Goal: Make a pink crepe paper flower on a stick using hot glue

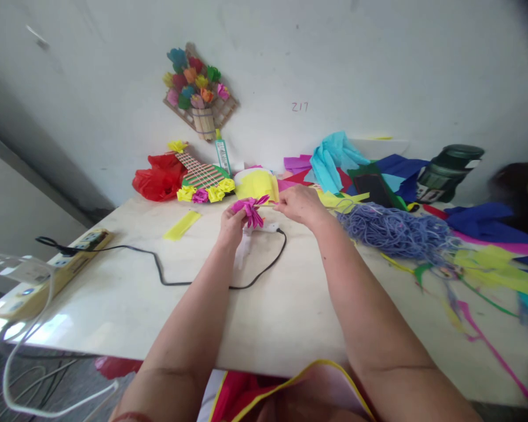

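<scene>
Near the middle of the table, my left hand [232,225] pinches a magenta paper flower [256,214] with its fingertips. My right hand [300,205], fingers closed, grips a thin pale stick [269,204] whose end reaches the flower. Just below the flower lies a white corded tool [270,227] that looks like a hot glue gun, partly hidden by my left hand. Its black cord [176,283] loops across the table under my left forearm. A yellow paper strip [182,225] lies left of my left hand.
A power strip [66,266] runs along the left edge. Behind stand a paper-flowered guitar shape [202,176] and a glue bottle [222,152]. To the right are a tangle of purple-blue string [396,231], coloured paper [497,272] and a dark green jar [449,173].
</scene>
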`<state>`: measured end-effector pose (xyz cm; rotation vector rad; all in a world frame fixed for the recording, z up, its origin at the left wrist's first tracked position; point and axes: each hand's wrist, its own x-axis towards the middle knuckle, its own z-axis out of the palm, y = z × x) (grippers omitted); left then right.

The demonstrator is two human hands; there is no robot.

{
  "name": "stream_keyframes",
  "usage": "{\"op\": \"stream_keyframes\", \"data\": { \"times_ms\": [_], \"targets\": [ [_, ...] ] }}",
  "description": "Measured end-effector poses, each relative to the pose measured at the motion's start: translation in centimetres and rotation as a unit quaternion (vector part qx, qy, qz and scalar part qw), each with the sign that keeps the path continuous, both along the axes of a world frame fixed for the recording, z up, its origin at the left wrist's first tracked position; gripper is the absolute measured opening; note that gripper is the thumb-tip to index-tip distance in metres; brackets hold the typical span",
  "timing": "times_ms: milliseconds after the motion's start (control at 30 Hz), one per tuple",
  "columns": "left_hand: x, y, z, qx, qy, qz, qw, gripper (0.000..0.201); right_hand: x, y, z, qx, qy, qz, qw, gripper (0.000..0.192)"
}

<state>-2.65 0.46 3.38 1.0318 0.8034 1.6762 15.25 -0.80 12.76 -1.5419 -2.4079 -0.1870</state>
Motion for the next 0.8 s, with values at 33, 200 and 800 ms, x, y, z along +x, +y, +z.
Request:
{"op": "stream_keyframes", "data": {
  "times_ms": [33,200,800],
  "targets": [
    [-0.01,-0.01,0.00,-0.001,-0.001,0.000,1.000,0.032,-0.03,-0.03,0.00,0.000,0.000,0.002,1.000,0.024],
    [0.00,-0.01,0.06,0.002,0.000,0.000,1.000,0.035,-0.18,-0.09,0.00,0.001,-0.006,0.002,1.000,0.024],
    [0.04,-0.04,0.32,0.004,-0.002,0.014,1.000,0.036,-0.41,-0.46,0.29,0.001,-0.025,0.004,1.000,0.027]
  ]
}}
